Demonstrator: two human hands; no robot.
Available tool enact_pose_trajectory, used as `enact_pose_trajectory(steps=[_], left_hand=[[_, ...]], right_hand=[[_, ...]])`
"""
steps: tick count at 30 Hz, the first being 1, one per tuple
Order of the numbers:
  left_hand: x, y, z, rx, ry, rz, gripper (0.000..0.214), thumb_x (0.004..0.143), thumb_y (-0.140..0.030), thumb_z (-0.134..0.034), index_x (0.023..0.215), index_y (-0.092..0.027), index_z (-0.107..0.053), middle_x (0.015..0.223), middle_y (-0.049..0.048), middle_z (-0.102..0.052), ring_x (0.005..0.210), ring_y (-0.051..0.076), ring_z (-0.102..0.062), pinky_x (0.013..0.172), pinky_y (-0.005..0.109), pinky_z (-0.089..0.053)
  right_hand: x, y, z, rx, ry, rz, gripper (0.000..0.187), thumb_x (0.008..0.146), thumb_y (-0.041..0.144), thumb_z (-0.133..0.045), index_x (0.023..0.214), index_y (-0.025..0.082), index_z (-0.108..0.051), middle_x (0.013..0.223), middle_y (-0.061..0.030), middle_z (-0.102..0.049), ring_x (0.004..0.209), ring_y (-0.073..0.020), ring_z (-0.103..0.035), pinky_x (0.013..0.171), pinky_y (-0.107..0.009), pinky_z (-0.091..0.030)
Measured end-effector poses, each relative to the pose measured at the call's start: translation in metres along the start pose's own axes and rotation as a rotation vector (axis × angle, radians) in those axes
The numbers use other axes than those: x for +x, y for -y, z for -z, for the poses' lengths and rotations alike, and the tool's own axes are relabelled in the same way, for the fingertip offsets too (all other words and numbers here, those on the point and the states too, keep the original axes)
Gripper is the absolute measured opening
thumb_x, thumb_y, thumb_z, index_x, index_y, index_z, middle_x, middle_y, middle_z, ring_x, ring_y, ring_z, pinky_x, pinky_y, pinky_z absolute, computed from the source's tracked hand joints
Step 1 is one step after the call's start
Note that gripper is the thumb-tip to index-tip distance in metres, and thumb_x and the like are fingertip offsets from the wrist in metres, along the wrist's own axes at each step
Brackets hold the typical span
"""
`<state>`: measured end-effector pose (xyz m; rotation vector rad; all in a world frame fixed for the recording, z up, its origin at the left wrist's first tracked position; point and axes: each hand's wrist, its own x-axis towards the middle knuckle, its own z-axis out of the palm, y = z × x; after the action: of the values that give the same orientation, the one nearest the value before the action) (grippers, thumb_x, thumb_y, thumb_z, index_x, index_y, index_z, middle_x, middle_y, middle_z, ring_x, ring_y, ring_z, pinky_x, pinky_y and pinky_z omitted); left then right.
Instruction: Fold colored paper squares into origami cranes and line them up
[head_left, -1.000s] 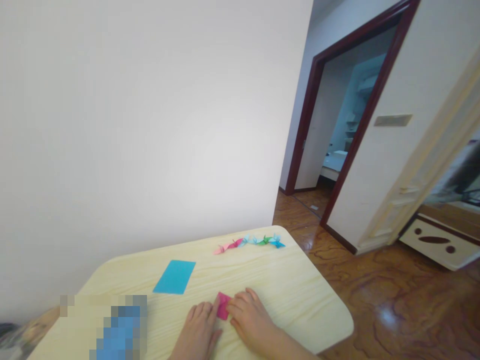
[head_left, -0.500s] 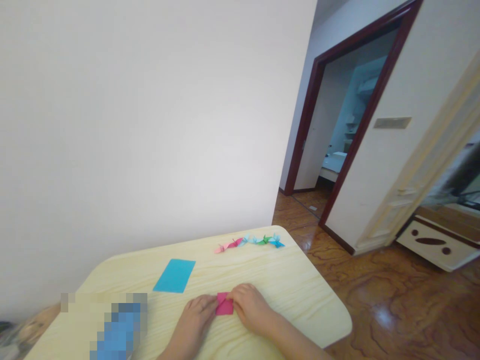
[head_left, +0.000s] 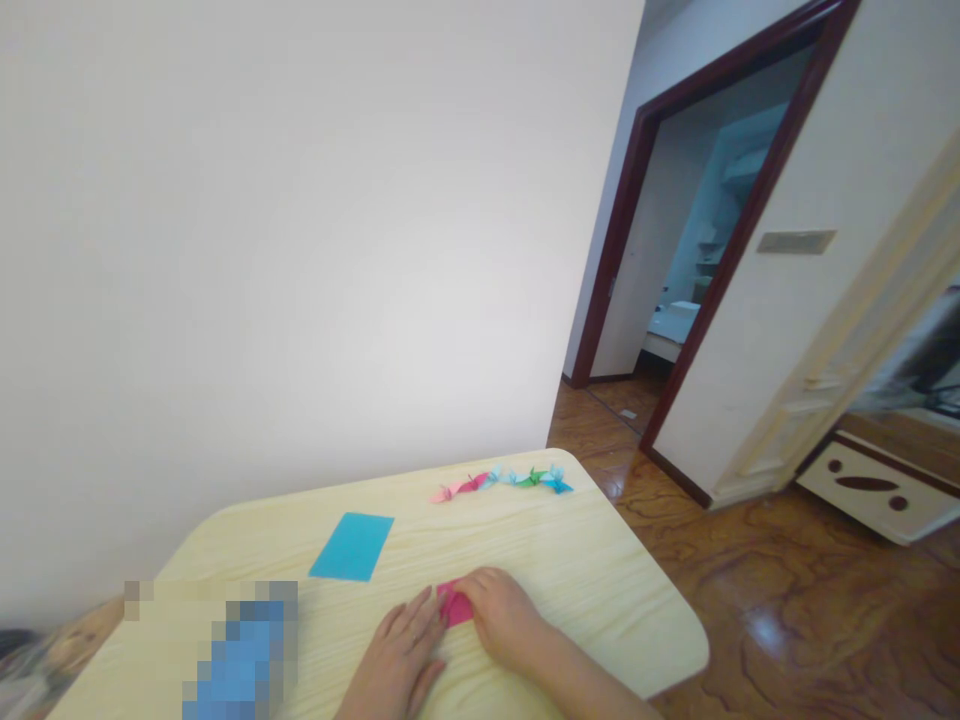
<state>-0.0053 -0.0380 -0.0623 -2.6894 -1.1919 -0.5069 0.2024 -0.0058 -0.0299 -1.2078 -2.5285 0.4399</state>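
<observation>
A small magenta folded paper lies on the pale wooden table near its front edge. My right hand rests over the paper's right side, fingers curled and pressing it down. My left hand lies flat on the table just left of the paper, fingers stretched out and touching its edge.
A blue paper rectangle lies further back on the left. A row of several small coloured paper cranes sits at the table's far edge by the white wall. A blurred blue patch covers the front left. Wooden floor and an open doorway are to the right.
The magenta paper has turned from a flat square to a narrower angled shape under my right fingers. My left hand has slid back a little and flattened.
</observation>
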Motion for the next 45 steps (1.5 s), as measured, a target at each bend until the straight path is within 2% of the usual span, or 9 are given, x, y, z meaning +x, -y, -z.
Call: enact_pose_trajectory(steps=[8, 14, 19, 24, 30, 35, 37, 40, 45], left_hand=[[-0.005, 0.0, -0.005, -0.123, -0.01, 0.073, 0.055, 0.086, -0.034, -0.047, 0.136, -0.028, -0.026, 0.127, 0.0023, -0.056, 0.115, 0.021, -0.051, 0.091, 0.035, -0.045], [-0.004, -0.001, -0.004, -0.07, 0.045, 0.038, 0.047, 0.086, -0.033, -0.047, 0.131, -0.031, -0.038, 0.129, 0.0019, -0.054, 0.116, 0.023, -0.05, 0.091, 0.038, -0.046], [0.0, -0.002, 0.003, -0.074, 0.099, 0.008, 0.05, 0.085, -0.026, -0.047, 0.133, -0.03, -0.035, 0.134, 0.0012, -0.048, 0.12, 0.023, -0.045, 0.093, 0.039, -0.043], [0.001, -0.003, 0.003, -0.072, 0.068, -0.023, 0.049, 0.085, -0.026, -0.046, 0.133, -0.029, -0.035, 0.132, 0.0019, -0.05, 0.117, 0.021, -0.049, 0.093, 0.036, -0.043], [0.002, -0.003, 0.005, -0.063, 0.074, -0.015, 0.047, 0.085, -0.026, -0.045, 0.131, -0.028, -0.037, 0.131, 0.0011, -0.051, 0.117, 0.022, -0.047, 0.094, 0.038, -0.042], [0.005, -0.004, 0.015, -0.156, 0.119, -0.041, 0.044, 0.086, -0.024, -0.045, 0.129, -0.029, -0.04, 0.131, 0.0013, -0.051, 0.117, 0.021, -0.046, 0.097, 0.039, -0.04], [0.007, -0.004, 0.018, -0.221, 0.102, -0.021, 0.044, 0.085, -0.022, -0.046, 0.128, -0.029, -0.04, 0.128, 0.0014, -0.053, 0.115, 0.019, -0.048, 0.096, 0.037, -0.04], [0.014, -0.002, 0.02, -0.329, 0.075, 0.064, 0.042, 0.084, -0.019, -0.045, 0.125, -0.029, -0.045, 0.12, 0.0021, -0.06, 0.108, 0.018, -0.053, 0.093, 0.035, -0.043], [0.033, 0.0, 0.021, -0.499, 0.129, 0.149, 0.03, 0.082, -0.014, -0.045, 0.103, -0.026, -0.063, 0.101, 0.0014, -0.068, 0.093, 0.018, -0.059, 0.085, 0.032, -0.047]], right_hand=[[-0.003, 0.0, -0.005, -0.081, -0.023, 0.048, 0.035, 0.083, 0.016, -0.046, 0.117, 0.026, -0.052, 0.107, -0.004, -0.058, 0.1, -0.0182, -0.048, 0.089, -0.029, -0.035], [-0.006, 0.0, -0.003, -0.147, -0.036, 0.029, 0.029, 0.086, 0.019, -0.046, 0.111, 0.027, -0.057, 0.113, -0.0054, -0.055, 0.106, -0.02, -0.044, 0.092, -0.033, -0.034], [-0.007, 0.005, 0.002, -0.134, -0.011, -0.056, 0.033, 0.086, 0.017, -0.042, 0.115, 0.028, -0.054, 0.128, -0.0052, -0.046, 0.119, -0.023, -0.034, 0.099, -0.039, -0.027], [-0.007, 0.011, -0.004, -0.159, 0.02, -0.056, 0.043, 0.084, 0.017, -0.043, 0.126, 0.025, -0.043, 0.135, -0.009, -0.039, 0.125, -0.0269, -0.028, 0.103, -0.047, -0.018], [-0.007, 0.008, -0.001, -0.177, 0.041, -0.062, 0.04, 0.085, 0.018, -0.041, 0.123, 0.028, -0.047, 0.138, -0.0078, -0.036, 0.127, -0.0279, -0.025, 0.103, -0.051, -0.014], [-0.006, 0.002, 0.002, -0.128, 0.085, -0.065, 0.047, 0.081, 0.023, -0.046, 0.128, 0.03, -0.041, 0.142, -0.0062, -0.03, 0.13, -0.0296, -0.02, 0.102, -0.053, -0.013], [-0.006, -0.002, 0.002, -0.097, 0.066, -0.073, 0.05, 0.08, 0.023, -0.047, 0.128, 0.03, -0.04, 0.142, -0.0063, -0.03, 0.129, -0.0295, -0.022, 0.102, -0.052, -0.016], [-0.006, -0.01, 0.006, -0.037, 0.0, -0.057, 0.047, 0.08, 0.016, -0.045, 0.126, 0.026, -0.044, 0.134, -0.0062, -0.041, 0.122, -0.0229, -0.033, 0.101, -0.041, -0.023], [-0.004, -0.027, 0.018, 0.007, -0.023, 0.035, 0.036, 0.082, 0.01, -0.043, 0.111, 0.026, -0.058, 0.111, -0.0022, -0.059, 0.104, -0.0162, -0.048, 0.091, -0.029, -0.034]])
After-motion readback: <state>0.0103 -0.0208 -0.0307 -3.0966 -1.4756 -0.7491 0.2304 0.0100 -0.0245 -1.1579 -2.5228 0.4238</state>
